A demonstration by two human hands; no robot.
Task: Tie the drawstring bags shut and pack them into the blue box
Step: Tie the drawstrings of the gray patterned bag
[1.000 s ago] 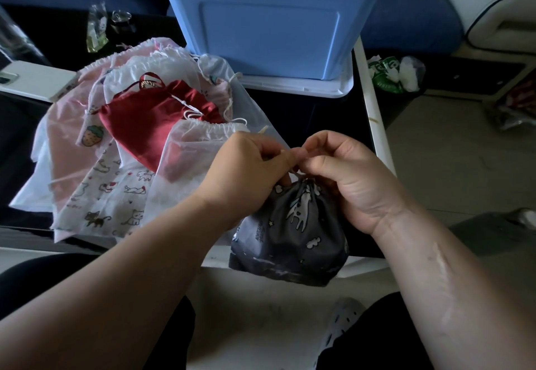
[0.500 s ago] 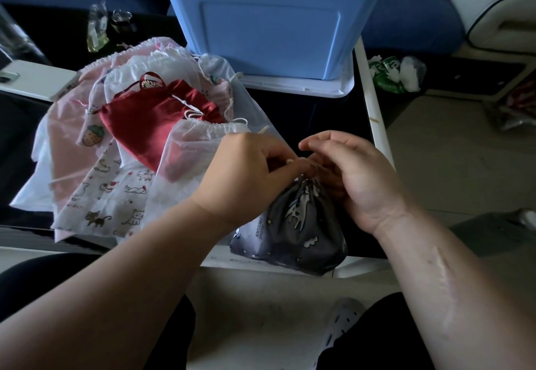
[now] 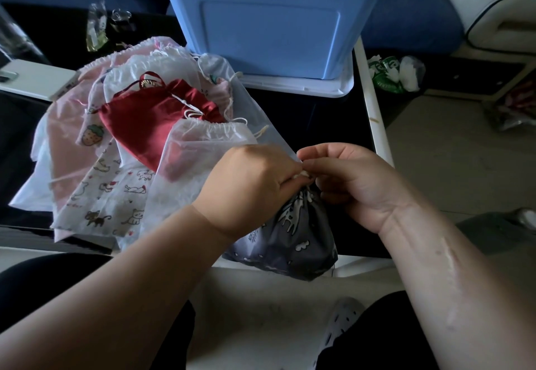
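Both hands meet over the gathered neck of the grey drawstring bag (image 3: 293, 239), which hangs just below them at the near edge of the counter (image 3: 319, 126), its bottom lapping past the white rim. The left hand (image 3: 255, 184) has its fingers curled down, pinching the pale drawstring (image 3: 301, 174) right at the neck. The right hand (image 3: 356, 184) faces it, thumb and forefinger closed on the same cord, the two sets of fingertips almost touching. The step in hand looks like forming or snugging the knot, though the knot itself is hidden between the fingers. To do it well, the pinch should probably stay close to the puckered mouth so the gather cannot slacken. The two cord ends should then be drawn apart evenly, sideways rather than upward, so the bag is not lifted and the knot seats against the fabric. A light press of one finger on the crossing would likely stop the thin cord slipping. Beyond the hands stands the blue box (image 3: 272, 30), near enough to drop the bag in once tied. To the left of the left hand lies a pile of flat bags (image 3: 116, 166) with a red bag (image 3: 145, 120) on top, apparently waiting their turn.
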